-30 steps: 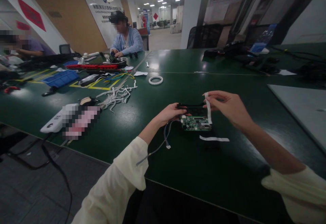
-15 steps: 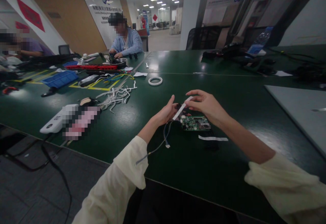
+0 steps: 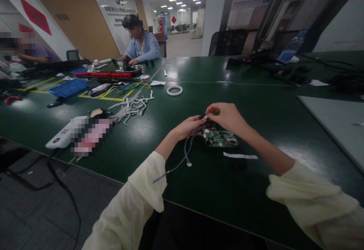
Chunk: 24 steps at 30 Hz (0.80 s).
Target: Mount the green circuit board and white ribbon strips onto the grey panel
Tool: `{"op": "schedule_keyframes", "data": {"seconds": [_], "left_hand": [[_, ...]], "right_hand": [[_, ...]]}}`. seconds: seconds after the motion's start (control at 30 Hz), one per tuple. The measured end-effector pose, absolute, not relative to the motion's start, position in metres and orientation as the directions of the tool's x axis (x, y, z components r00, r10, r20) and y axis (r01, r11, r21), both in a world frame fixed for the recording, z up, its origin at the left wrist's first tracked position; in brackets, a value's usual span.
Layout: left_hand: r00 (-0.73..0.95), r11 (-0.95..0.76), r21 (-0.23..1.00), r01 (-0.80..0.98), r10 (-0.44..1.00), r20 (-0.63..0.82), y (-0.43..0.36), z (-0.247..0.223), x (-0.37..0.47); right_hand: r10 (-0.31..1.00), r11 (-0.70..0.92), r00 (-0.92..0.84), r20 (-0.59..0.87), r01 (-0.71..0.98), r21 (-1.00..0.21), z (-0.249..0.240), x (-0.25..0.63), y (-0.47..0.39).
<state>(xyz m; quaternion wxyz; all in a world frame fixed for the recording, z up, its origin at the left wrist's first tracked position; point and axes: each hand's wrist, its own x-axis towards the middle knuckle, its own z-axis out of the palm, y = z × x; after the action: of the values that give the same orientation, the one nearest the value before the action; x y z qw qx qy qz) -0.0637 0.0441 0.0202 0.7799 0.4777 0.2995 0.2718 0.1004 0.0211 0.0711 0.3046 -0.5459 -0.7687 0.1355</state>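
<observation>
My right hand (image 3: 226,117) pinches a narrow white tape strip (image 3: 206,117), mostly covered by the fingers. My left hand (image 3: 186,128) meets it there, its fingers closed around a bundle of thin cables (image 3: 198,130). Below both hands a green circuit board (image 3: 221,138) is joined to the cables on its left side. One grey-blue cable (image 3: 185,149) hangs down and ends in a small white connector (image 3: 189,164). Nearer to me than the board, a second white tape strip (image 3: 240,155) lies on the table.
A white tape roll (image 3: 174,90) lies ahead, left of centre. Tangled white strips (image 3: 132,110), a white power bank (image 3: 66,133) and a blue bin (image 3: 69,88) are to the left. A grey panel (image 3: 338,123) lies at right. Across the table sits a co-worker (image 3: 143,47).
The tape strip, held up and slanting before, has come down to the cables at my left hand. My left thumb has lowered and both hands have drawn together.
</observation>
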Motion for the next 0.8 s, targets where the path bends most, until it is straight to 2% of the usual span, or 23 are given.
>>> {"op": "schedule_keyframes", "data": {"seconds": [0.23, 0.47, 0.63, 0.73, 0.8], "left_hand": [[0.717, 0.431, 0.878, -0.208, 0.678, -0.163, 0.045, 0.017, -0.065], [0.654, 0.438, 0.884, -0.163, 0.719, -0.235, 0.046, 0.019, -0.062], [0.649, 0.406, 0.905, -0.129, 0.724, -0.233, 0.043, 0.023, -0.063], [0.681, 0.401, 0.909, -0.113, 0.697, -0.223, 0.042, 0.024, -0.065], [0.700, 0.392, 0.914, -0.106, 0.682, -0.212, 0.042, 0.023, -0.067]], "right_hand": [[0.937, 0.337, -0.207, 0.282, 0.751, -0.567, 0.064, 0.106, 0.032], [0.964, 0.264, -0.215, 0.153, 0.809, -0.525, 0.064, 0.107, 0.035], [0.977, 0.164, -0.065, 0.202, 0.834, -0.526, 0.081, 0.143, 0.030], [0.959, 0.009, 0.100, 0.263, 0.924, -0.383, 0.085, 0.199, 0.021], [0.933, -0.140, 0.192, 0.305, 0.973, -0.184, 0.076, 0.250, 0.012]]}}
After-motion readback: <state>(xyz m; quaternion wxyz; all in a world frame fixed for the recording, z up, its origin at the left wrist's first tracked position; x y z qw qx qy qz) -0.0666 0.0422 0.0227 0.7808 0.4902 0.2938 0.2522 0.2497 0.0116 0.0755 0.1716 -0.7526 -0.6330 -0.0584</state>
